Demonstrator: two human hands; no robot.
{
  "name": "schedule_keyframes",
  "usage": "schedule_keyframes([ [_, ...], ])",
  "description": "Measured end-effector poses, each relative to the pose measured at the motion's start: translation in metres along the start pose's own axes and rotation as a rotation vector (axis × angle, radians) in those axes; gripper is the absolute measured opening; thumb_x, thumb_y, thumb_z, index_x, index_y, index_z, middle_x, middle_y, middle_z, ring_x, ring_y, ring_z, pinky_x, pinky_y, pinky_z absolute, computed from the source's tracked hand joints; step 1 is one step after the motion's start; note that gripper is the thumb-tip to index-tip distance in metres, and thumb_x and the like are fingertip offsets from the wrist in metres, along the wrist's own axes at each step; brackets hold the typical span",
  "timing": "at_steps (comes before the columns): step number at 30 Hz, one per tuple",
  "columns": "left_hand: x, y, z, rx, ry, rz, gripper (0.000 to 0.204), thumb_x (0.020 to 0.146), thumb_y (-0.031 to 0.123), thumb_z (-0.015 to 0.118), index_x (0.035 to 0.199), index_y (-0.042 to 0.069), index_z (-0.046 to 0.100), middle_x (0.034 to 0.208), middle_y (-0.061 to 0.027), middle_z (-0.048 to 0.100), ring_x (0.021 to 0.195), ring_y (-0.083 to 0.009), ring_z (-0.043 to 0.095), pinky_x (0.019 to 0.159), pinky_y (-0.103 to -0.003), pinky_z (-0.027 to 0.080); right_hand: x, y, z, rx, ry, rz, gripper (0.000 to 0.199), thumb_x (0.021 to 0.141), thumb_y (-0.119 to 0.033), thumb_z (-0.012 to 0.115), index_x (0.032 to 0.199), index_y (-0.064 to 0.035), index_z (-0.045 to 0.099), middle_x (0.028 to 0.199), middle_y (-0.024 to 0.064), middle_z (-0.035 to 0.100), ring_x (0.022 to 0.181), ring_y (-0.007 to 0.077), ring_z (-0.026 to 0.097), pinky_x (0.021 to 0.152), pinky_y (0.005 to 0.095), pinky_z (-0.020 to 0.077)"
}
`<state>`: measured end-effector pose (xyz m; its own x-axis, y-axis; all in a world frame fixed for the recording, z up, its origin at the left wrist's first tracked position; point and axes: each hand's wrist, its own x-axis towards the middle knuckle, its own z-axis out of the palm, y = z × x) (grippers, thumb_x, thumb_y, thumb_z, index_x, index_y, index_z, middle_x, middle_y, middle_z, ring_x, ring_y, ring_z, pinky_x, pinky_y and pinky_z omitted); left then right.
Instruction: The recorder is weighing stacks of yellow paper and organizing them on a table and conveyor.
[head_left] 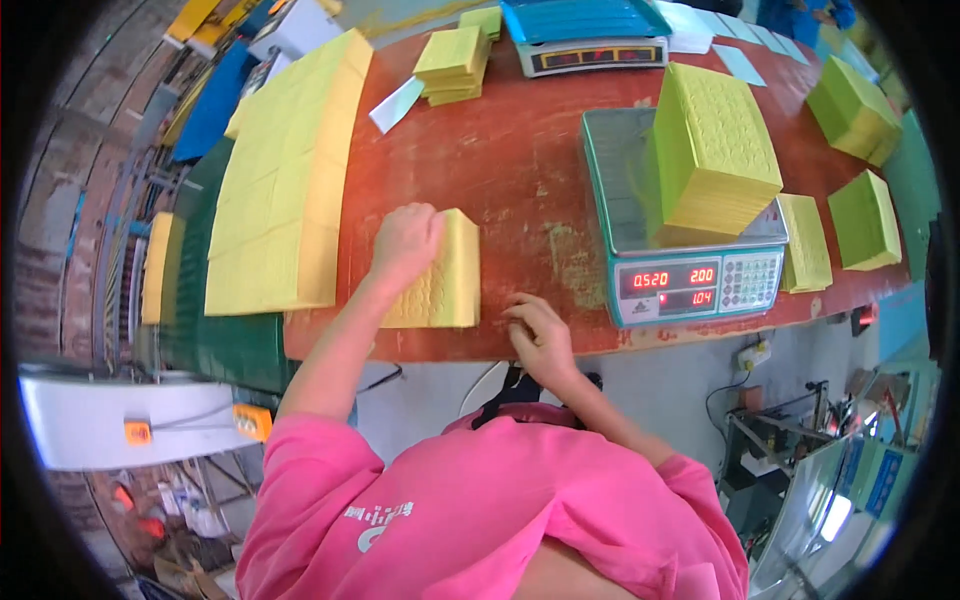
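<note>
A small stack of yellow paper sheets [440,285] with an embossed top lies near the table's front edge. My left hand [408,243] is closed over its far left part, the fingers curled against the paper and partly hidden. To the right of this stack, my right hand [538,340] hovers by the table edge. Its fingers are loosely bent and apart, holding nothing. On a teal digital scale [690,285] with lit red figures stands a taller yellow paper block [715,150], right of my hands.
The red worn table [520,180] carries a long row of yellow paper blocks [285,185] at left. Farther back are a smaller pile [452,60] and a blue-topped scale [590,40]. More yellow blocks [865,220] stand at right. A person in blue [825,15] is at the far right.
</note>
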<state>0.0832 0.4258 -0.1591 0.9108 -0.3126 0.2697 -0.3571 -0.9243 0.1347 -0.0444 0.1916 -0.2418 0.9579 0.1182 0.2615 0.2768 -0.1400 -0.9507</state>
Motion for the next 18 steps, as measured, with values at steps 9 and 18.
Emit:
schedule_keyframes([
  [9, -0.049, 0.117, -0.085, -0.005, -0.022, 0.427, 0.028, 0.086, 0.019, 0.062, 0.108, 0.001, 0.065, 0.113, -0.0155, 0.063, 0.112, -0.0347, 0.058, 0.100, -0.052, 0.042, 0.046, -0.072, -0.060, -0.028, -0.091, -0.118, 0.030, 0.087, -0.007, 0.062, 0.117, -0.0007, 0.061, 0.114, 0.0193, 0.064, 0.108, 0.0337, 0.062, 0.091, 0.0385, 0.0492],
  [18, -0.201, 0.184, -0.028, -1.114, -0.368, -0.226, 0.030, 0.096, 0.024, 0.056, 0.118, 0.004, 0.060, 0.119, -0.0101, 0.063, 0.101, -0.0257, 0.064, 0.086, -0.038, 0.052, 0.147, -0.057, 0.037, 0.006, -0.581, -0.160, 0.039, 0.090, -0.031, 0.063, 0.116, -0.0019, 0.065, 0.111, 0.0181, 0.068, 0.104, 0.0307, 0.064, 0.089, 0.0387, 0.0494],
])
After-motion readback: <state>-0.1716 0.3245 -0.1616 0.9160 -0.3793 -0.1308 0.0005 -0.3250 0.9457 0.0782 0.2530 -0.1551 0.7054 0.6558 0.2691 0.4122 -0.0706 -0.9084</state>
